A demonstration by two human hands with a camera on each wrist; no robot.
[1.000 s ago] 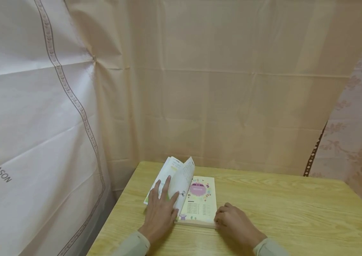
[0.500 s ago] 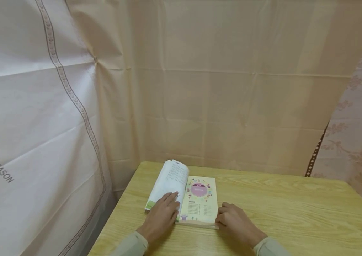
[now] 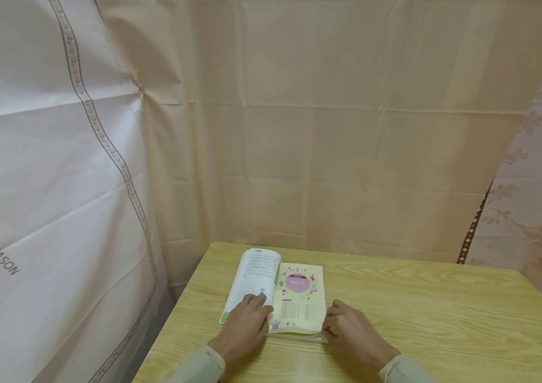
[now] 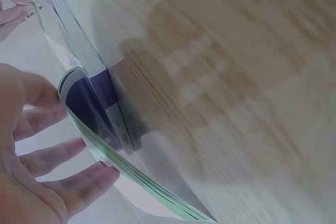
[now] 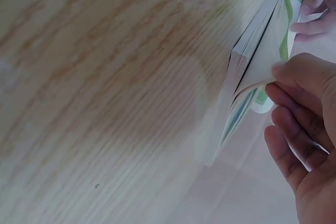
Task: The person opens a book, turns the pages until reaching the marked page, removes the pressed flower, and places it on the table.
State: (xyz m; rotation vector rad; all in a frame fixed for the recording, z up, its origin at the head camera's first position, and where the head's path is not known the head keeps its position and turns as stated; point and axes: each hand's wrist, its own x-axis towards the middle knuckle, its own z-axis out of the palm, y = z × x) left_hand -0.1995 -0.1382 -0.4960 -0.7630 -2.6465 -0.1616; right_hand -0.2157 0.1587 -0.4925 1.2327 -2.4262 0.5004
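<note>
An open book (image 3: 257, 274) lies on the wooden table, with printed text on its left page and a pink circle on its yellowish right page (image 3: 306, 298). Across the lower part of the left pages rests my left hand (image 3: 244, 325). In the left wrist view its fingers press lightly on the curved stack of pages, which bows up from the table. My right hand (image 3: 351, 329) pinches the near right corner of a page between thumb and forefinger. That page (image 5: 264, 66) is lifted off the block beneath in the right wrist view.
The wooden table (image 3: 424, 308) reaches well to the right of the book. A beige cloth (image 3: 328, 159) hangs behind it, a white printed cloth (image 3: 50, 159) on the left and a pink floral cloth (image 3: 534, 213) on the right.
The raised white page has come down onto the left side, and my left hand has drawn its spread fingers together over it. The right page's near edge has lifted at my right hand.
</note>
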